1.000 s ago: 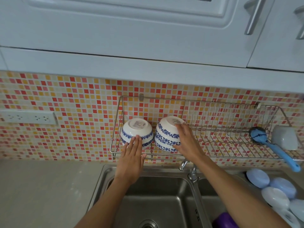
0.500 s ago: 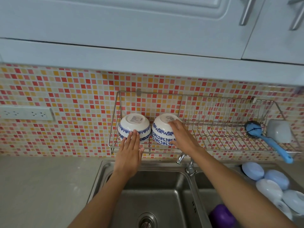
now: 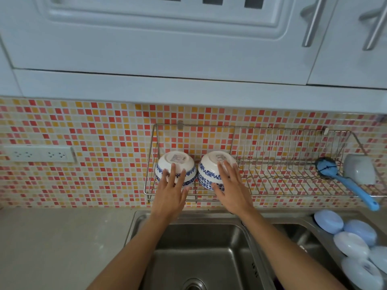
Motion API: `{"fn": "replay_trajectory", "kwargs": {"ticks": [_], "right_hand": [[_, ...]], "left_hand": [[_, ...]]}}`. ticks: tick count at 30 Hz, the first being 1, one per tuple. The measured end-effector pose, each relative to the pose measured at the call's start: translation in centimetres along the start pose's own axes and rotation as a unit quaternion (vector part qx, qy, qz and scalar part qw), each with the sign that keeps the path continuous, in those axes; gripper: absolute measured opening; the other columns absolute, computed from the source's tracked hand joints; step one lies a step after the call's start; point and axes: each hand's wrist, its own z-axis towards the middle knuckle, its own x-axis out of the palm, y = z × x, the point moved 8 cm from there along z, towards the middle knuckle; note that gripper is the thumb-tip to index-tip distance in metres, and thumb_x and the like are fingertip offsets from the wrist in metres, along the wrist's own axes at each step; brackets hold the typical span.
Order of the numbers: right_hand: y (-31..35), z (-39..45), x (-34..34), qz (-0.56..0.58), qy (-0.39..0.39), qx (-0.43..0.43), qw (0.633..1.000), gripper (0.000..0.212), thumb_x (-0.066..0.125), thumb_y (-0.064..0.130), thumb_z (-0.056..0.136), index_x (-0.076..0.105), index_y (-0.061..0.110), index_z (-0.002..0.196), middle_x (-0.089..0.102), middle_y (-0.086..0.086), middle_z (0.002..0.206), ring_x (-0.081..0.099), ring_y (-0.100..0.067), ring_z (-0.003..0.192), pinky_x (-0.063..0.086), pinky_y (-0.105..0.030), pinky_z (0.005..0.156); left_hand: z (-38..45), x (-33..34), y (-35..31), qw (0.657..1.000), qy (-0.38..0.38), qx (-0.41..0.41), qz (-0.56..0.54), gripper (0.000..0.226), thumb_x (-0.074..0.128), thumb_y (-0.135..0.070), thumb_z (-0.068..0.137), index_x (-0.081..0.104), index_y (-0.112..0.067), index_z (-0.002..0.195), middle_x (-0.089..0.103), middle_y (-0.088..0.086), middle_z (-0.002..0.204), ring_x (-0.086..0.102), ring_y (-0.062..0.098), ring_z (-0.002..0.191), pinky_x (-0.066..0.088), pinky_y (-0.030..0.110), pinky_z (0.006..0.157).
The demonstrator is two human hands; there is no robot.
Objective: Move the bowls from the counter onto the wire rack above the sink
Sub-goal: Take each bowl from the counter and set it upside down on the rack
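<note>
Glazed blue-banded bowls [image 3: 176, 168] upturned on wire rack [image 3: 272, 181], spread fingers [image 3: 172, 174] seemingly resting flat, ungripping.

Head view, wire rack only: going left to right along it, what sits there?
On the wire rack: left bowl under the left hand → right bowl under the right hand → blue brush → white cup.

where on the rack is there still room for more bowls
The wire rack is bare in its middle stretch, between the right bowl and the blue brush. The left end is crowded: left bowl, right bowl, and both hands, left hand, right hand.
</note>
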Motion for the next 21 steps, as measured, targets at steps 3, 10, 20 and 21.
{"fn": "replay_trajectory", "kwargs": {"ticks": [3,10,20,21], "right_hand": [[-0.2,-0.2,-0.4,0.024,-0.012,0.011,1.000,0.073,0.044,0.052,0.095,0.008,0.029,0.154,0.002,0.006,0.163,-0.003,-0.024,0.150,0.056,-0.041,0.090],[-0.8,0.0,-0.9,0.055,-0.047,0.036,0.997,0.071,0.056,0.048,0.089,0.027,0.021,0.147,0.019,-0.001,0.157,0.013,-0.024,0.148,0.053,-0.040,0.096],[0.3,-0.5,0.6,-0.060,0.012,0.012,0.998,0.068,0.010,0.042,0.095,-0.026,0.022,0.148,-0.026,-0.010,0.155,-0.021,-0.024,0.145,0.006,-0.049,0.121],[0.4,-0.5,0.5,-0.066,0.009,0.020,0.998,0.066,0.006,0.042,0.094,-0.024,0.022,0.148,-0.025,-0.011,0.155,-0.019,-0.025,0.146,0.004,-0.049,0.121]], "left_hand": [[1.2,0.1,0.8,0.999,0.023,-0.029,-0.015,0.060,0.010,-0.057,0.094,-0.007,-0.038,0.148,-0.026,0.000,0.155,-0.020,0.036,0.141,0.015,0.053,0.114],[2.0,0.3,0.8,0.998,0.054,0.018,-0.026,0.067,0.009,-0.064,0.086,-0.015,-0.041,0.145,-0.037,-0.005,0.150,-0.028,0.032,0.139,0.028,0.051,0.109],[1.6,0.5,0.7,0.998,0.050,0.005,0.030,0.073,0.005,-0.057,0.088,-0.028,-0.022,0.143,-0.036,0.002,0.151,-0.024,0.034,0.140,0.040,0.046,0.106],[1.6,0.5,0.6,0.998,0.055,0.006,0.031,0.074,0.003,-0.057,0.087,-0.028,-0.021,0.143,-0.036,0.003,0.150,-0.024,0.035,0.140,0.038,0.046,0.107]]}}
